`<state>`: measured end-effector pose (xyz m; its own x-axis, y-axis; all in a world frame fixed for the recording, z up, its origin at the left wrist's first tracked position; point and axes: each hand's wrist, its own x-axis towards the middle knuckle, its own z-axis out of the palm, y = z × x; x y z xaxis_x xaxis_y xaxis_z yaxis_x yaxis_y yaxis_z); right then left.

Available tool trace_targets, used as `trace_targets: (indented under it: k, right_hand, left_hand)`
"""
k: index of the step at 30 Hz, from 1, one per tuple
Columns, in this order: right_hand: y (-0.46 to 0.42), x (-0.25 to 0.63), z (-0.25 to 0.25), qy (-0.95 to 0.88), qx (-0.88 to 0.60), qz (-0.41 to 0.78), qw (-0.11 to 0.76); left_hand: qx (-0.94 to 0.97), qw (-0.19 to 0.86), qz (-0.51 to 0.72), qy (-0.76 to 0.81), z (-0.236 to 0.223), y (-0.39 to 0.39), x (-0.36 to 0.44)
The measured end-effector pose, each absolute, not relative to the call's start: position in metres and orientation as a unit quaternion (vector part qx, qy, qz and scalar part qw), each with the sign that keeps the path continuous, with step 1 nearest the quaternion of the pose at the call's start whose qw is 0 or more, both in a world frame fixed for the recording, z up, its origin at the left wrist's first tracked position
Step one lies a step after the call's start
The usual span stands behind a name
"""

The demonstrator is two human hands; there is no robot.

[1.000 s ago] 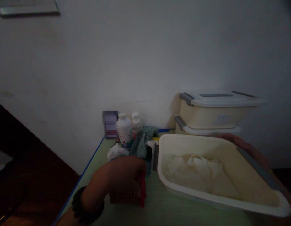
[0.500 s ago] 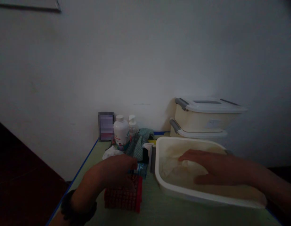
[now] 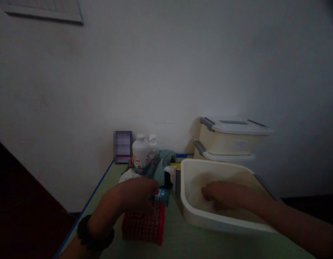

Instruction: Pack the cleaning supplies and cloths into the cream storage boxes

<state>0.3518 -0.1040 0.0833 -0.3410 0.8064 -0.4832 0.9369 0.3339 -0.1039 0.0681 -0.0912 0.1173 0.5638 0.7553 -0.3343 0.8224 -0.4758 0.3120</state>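
Observation:
My left hand (image 3: 139,194) is closed over the top of a red plastic basket (image 3: 143,228) with a grid wall, its thumb against the near side. A small bottle with a blue label (image 3: 163,197) shows just past my fingertips; whether my fingers touch it is unclear. My right hand (image 3: 222,194) reaches down inside a white plastic tub (image 3: 225,225), fingers curled together near its bottom. Something pale lies under those fingers, too dim to name. The tub's near wall and my forearm hide part of the inside.
Behind the basket stand a white capped bottle (image 3: 140,153) and a pump bottle (image 3: 153,145), beside a green cloth (image 3: 163,163) and white crumpled material (image 3: 129,175). Two lidded storage boxes (image 3: 225,138) are stacked against the wall. A blue-edged green table (image 3: 101,187) supports everything.
My right hand has lowered deeper into the tub, and its spread fingers have curled together. My left hand stays over the basket. The view has shifted slightly.

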Motion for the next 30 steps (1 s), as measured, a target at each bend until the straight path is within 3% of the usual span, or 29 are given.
trace_targets:
  k: [7,14,23,30]
  right_hand:
    - [-0.107,0.370,0.090,0.799,0.542,-0.151,0.213]
    - [-0.109,0.381,0.087,0.797,0.554,-0.146,0.190]
    - [-0.107,0.380,0.086,0.816,0.540,-0.130,0.159]
    - [-0.105,0.376,0.087,0.817,0.536,-0.136,0.166]
  left_hand:
    - [0.878,0.246,0.035,0.409,0.093,-0.073,0.075]
    - [0.871,0.257,-0.011,0.418,0.067,-0.065,0.084]
    - [0.856,0.211,0.105,0.461,0.071,-0.052,0.077]
    - [0.804,0.154,0.283,0.500,0.095,-0.046,0.061]
